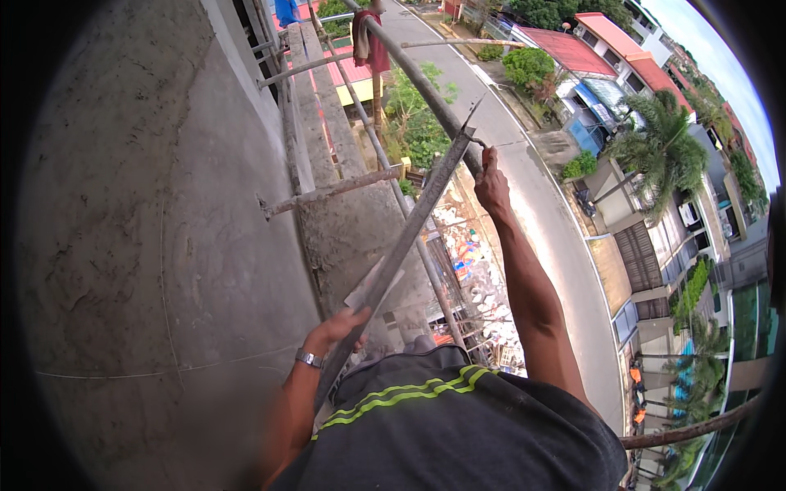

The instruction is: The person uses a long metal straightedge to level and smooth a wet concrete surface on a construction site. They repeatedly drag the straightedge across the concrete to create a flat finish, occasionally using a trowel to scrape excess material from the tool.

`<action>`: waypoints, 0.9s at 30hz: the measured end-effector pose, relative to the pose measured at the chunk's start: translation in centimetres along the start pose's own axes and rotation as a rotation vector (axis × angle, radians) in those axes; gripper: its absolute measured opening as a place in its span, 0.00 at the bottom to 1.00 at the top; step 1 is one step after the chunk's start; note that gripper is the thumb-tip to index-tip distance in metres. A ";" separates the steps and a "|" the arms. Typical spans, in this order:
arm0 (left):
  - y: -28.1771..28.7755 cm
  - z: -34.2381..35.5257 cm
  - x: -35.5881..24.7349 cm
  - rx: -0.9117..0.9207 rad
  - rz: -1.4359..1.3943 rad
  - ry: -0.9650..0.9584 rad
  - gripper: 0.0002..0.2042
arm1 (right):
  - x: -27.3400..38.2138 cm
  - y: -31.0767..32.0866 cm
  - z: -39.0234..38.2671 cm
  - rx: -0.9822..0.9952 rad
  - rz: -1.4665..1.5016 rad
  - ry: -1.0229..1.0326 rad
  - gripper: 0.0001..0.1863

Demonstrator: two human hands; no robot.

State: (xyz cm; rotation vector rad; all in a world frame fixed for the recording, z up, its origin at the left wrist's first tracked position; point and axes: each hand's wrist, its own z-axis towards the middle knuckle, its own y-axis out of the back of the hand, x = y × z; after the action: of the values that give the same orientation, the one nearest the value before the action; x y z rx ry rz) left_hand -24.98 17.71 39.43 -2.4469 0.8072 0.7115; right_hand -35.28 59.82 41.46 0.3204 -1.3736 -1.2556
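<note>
A long grey, mortar-smeared straightedge point(407, 233) runs slanting up from beside my body to the scaffold rail. My left hand point(337, 327), with a metal watch on its wrist, is wrapped round its lower part. A flat light-grey plate point(372, 282) sticks out beside the bar just above that hand; whether the hand also grips it, I cannot tell. My right hand point(491, 186) is closed on the handle of a trowel point(470, 123). The trowel's thin blade, seen nearly edge-on, lies against the straightedge's upper end.
A grey plastered wall point(229, 237) with string lines rises on the left. Scaffold pipes point(426, 86) cross ahead, with a red cloth point(371, 42) hung over one. Concrete ledges point(348, 155) run beside the wall. Far below lie a road point(565, 270), rubble point(491, 307) and houses.
</note>
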 end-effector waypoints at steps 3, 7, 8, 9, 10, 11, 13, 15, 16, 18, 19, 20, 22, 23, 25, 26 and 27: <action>0.1 -0.2 0.5 -0.025 -0.028 0.030 0.24 | 1.0 2.5 1.3 0.043 -0.001 -0.028 0.40; 0.2 0.3 0.6 -0.021 -0.007 0.015 0.24 | 2.6 1.1 -0.3 -0.380 0.145 -0.055 0.40; 0.0 0.4 0.3 -0.009 0.007 0.006 0.24 | 1.3 0.3 -0.6 -0.247 0.073 -0.047 0.40; 0.0 0.4 0.3 -0.009 0.003 0.014 0.24 | -0.2 0.0 -0.3 -0.113 0.007 -0.030 0.39; 0.0 0.4 0.2 -0.010 -0.006 0.018 0.24 | -0.7 0.5 0.4 0.022 -0.059 -0.007 0.39; 0.0 0.5 0.2 -0.011 -0.015 0.022 0.24 | -1.1 0.9 1.2 0.009 -0.017 -0.005 0.39; 0.2 0.4 0.8 -0.032 -0.043 0.036 0.24 | 2.4 3.1 1.1 -0.048 0.121 -0.079 0.39; 0.4 0.4 0.7 -0.040 -0.040 0.027 0.24 | 2.9 1.5 0.2 -0.259 0.139 -0.055 0.40; 0.2 0.3 0.3 -0.028 -0.023 0.017 0.24 | 2.2 1.0 -0.2 -0.371 0.139 -0.051 0.40; 0.1 0.2 0.0 -0.018 -0.014 0.012 0.24 | 0.5 0.7 0.7 0.110 -0.081 -0.137 0.41; 0.3 0.1 0.0 -0.021 -0.021 0.018 0.24 | 0.1 1.3 1.4 0.093 -0.029 -0.107 0.41; 0.4 0.1 0.0 -0.023 -0.027 0.024 0.24 | -0.3 1.9 1.9 0.076 0.023 -0.077 0.41; 0.4 0.0 0.4 -0.044 -0.032 0.037 0.24 | 2.0 1.9 1.4 -0.106 0.106 -0.075 0.41; 0.4 0.1 0.3 -0.051 -0.028 0.039 0.24 | 2.5 1.6 1.1 -0.194 0.121 -0.100 0.41; 0.3 0.2 0.2 -0.016 -0.025 0.012 0.24 | 2.2 1.0 1.0 -0.184 0.081 -0.181 0.41; 0.2 0.2 0.1 0.005 -0.021 -0.002 0.23 | 0.2 0.4 1.3 0.054 -0.038 -0.107 0.38; 0.2 0.2 0.1 -0.010 -0.020 0.007 0.24 | 0.2 1.1 1.8 0.037 -0.029 -0.060 0.38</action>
State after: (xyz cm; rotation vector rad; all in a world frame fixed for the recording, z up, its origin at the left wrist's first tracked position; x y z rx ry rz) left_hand -25.09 17.64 39.16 -2.4644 0.7833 0.7013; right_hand -36.36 60.95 42.90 0.3315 -1.4487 -1.2736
